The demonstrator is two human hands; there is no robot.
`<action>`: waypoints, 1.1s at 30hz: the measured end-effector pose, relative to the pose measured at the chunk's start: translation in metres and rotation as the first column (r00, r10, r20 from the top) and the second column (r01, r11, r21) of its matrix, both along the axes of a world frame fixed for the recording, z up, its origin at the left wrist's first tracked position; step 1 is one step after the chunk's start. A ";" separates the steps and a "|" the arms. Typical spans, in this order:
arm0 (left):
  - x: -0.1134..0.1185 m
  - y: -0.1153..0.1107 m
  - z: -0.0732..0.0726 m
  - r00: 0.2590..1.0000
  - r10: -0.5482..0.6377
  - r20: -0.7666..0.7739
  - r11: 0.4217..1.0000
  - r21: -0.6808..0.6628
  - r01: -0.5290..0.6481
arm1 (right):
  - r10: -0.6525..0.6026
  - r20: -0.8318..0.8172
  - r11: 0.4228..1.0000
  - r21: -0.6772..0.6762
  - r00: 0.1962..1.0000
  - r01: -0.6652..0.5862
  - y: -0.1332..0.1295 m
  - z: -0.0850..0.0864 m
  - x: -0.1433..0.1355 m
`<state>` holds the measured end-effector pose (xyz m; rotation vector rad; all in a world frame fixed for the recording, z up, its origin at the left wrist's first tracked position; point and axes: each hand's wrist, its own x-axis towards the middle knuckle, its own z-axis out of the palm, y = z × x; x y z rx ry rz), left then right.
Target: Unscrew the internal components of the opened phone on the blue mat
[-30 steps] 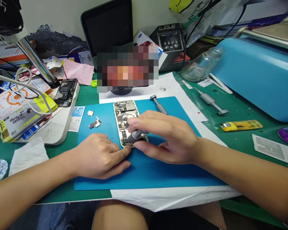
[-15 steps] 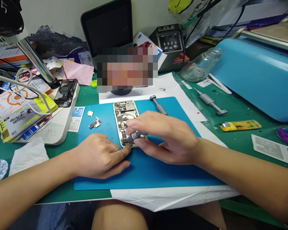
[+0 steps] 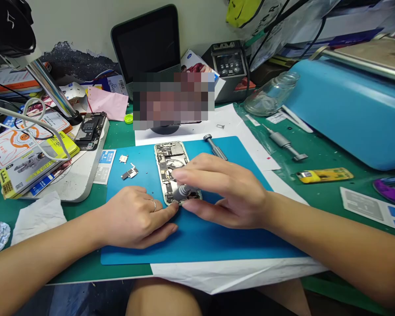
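1. Opened phone (image 3: 163,163) lies on the blue mat (image 3: 213,249) between the two hands, its bottom end by the left fingertip, its lower right part covered by the right hand from where I look.

2. Left hand (image 3: 140,216): low beside the phone, back upward, fingers half folded, with the index stretched out to the bottom edge. I can't tell whether it pinches the phone there.

3. Right hand (image 3: 230,189): arched above the phone's lower half, thumb and index curved well apart, with the grey screwdriver (image 3: 182,191) held loosely at their tips over the bottom end. I can't make out which fingers press on it.

4. Against half a second ago, the loose metal parts (image 3: 130,172) at left lie as they did, the left index stays put, and the right thumb and index stand wider apart, showing more of the screwdriver.
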<state>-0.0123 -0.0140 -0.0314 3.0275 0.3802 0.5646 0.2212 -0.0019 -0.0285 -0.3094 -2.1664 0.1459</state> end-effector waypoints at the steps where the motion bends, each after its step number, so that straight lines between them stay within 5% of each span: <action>1: 0.000 0.000 0.000 1.000 0.000 0.000 1.000 0.005 0.000 | 0.000 0.000 1.000 -0.019 1.000 0.000 -0.001 0.000 0.000; 33: -0.001 0.000 0.000 1.000 -0.008 -0.008 1.000 -0.005 0.008 | 0.028 -0.024 0.997 -0.071 0.999 -0.030 -0.001 -0.001 0.000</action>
